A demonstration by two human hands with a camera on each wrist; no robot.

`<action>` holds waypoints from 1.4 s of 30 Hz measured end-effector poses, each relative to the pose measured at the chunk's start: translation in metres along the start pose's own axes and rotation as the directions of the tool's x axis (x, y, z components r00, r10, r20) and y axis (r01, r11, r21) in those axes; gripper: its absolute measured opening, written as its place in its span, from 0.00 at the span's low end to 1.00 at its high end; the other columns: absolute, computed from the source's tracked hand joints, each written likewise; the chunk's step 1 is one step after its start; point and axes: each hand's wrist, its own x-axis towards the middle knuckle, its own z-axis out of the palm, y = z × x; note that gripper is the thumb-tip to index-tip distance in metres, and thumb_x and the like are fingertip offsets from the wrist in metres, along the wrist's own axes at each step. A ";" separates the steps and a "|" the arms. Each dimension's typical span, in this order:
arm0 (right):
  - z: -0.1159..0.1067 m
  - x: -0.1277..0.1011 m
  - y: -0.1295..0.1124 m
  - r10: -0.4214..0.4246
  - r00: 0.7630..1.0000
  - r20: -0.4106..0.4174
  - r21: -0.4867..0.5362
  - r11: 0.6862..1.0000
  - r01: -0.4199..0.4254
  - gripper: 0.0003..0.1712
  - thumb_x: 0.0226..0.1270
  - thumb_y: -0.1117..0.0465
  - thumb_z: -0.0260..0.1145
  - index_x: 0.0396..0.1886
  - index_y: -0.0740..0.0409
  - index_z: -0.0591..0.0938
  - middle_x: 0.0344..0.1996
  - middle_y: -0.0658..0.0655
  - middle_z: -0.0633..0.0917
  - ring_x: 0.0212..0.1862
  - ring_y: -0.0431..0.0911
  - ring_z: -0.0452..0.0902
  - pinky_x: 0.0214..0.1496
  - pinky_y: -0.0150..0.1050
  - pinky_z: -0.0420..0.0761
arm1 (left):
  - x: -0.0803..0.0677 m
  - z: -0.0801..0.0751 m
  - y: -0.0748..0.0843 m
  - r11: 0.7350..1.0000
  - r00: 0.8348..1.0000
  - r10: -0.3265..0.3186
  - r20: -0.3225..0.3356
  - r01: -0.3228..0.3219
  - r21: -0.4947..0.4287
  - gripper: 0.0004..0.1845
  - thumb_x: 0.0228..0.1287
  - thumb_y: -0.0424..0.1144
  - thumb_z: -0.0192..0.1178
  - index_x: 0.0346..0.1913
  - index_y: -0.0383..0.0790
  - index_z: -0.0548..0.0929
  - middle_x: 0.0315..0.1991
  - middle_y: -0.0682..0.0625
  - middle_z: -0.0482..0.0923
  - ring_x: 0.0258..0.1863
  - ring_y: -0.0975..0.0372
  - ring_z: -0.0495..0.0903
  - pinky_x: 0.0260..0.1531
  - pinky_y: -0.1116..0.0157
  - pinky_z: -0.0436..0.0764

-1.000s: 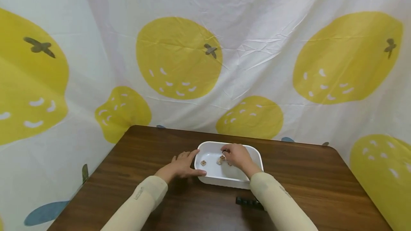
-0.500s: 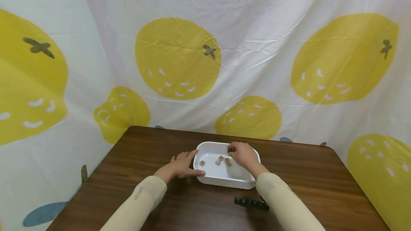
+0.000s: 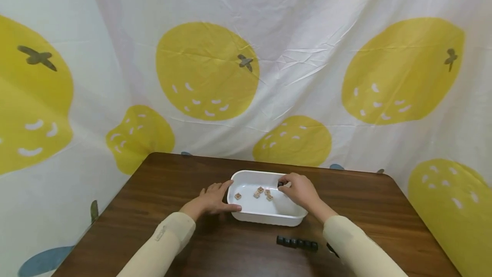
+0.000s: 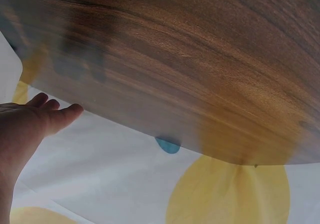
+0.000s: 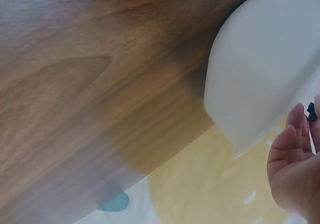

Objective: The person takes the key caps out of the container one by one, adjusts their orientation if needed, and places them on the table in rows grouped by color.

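"Head view: what did the right hand hold?"

"Its thumb and fingertips pinched one small black piece, blocky in shape, over the right end of the white tray. The right wrist view also showed a dark bit between the fingertips."

"Which step was in hand?"

"Apparently the handling of that single piece at the tray; whether it was being placed or lifted could not be told. The next move seemed to call for a light, exact pinch, the piece being small enough to slip."

"And the left hand?"

"Open, its thumb apart from the fingers, resting at the tray's left end as if to steady it."

"What lay around the right hand?"

"To its left, on the tray floor, five tan pieces, roughly square, with brown-marked faces. The tray looked smooth, glossy and round-cornered, probably plastic. Nearer the person than the hand lay a black row of blocky segments on the dark, wood-grained table. Beyond hung creased cloth printed with yellow fruit."
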 end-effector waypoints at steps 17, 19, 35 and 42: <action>-0.038 -0.065 0.016 -0.080 0.989 -0.121 0.129 0.987 0.095 0.10 0.59 0.63 0.75 0.42 0.56 0.89 0.30 0.44 0.82 0.31 0.37 0.75 0.31 0.34 0.76 | -0.002 -0.001 0.002 1.000 1.000 0.004 0.003 -0.004 -0.020 0.54 0.54 0.69 0.65 0.78 0.48 0.54 0.72 0.35 0.58 0.73 0.40 0.54 0.66 0.35 0.52; -0.043 -0.073 0.018 -0.067 0.990 -0.126 0.138 0.987 0.084 0.10 0.59 0.63 0.75 0.42 0.56 0.89 0.28 0.42 0.81 0.30 0.36 0.75 0.31 0.33 0.76 | -0.002 -0.001 0.002 1.000 1.000 0.003 0.003 -0.003 -0.019 0.54 0.54 0.69 0.65 0.78 0.49 0.54 0.72 0.35 0.58 0.72 0.40 0.54 0.66 0.36 0.52; -0.044 -0.146 0.072 -0.015 0.997 0.078 0.052 0.999 0.011 0.08 0.58 0.58 0.75 0.38 0.50 0.88 0.30 0.39 0.82 0.31 0.32 0.74 0.31 0.33 0.76 | 0.000 0.001 0.001 1.000 1.000 -0.004 0.015 0.004 -0.026 0.55 0.54 0.70 0.65 0.78 0.48 0.53 0.73 0.35 0.59 0.73 0.41 0.54 0.66 0.35 0.51; -0.030 -0.157 0.077 0.021 0.982 0.185 0.074 0.997 -0.036 0.10 0.57 0.53 0.76 0.38 0.48 0.87 0.34 0.41 0.83 0.33 0.33 0.75 0.32 0.33 0.76 | 0.001 0.001 0.000 1.000 1.000 -0.005 0.014 0.005 -0.022 0.55 0.54 0.70 0.65 0.78 0.49 0.53 0.72 0.35 0.59 0.73 0.41 0.54 0.66 0.36 0.51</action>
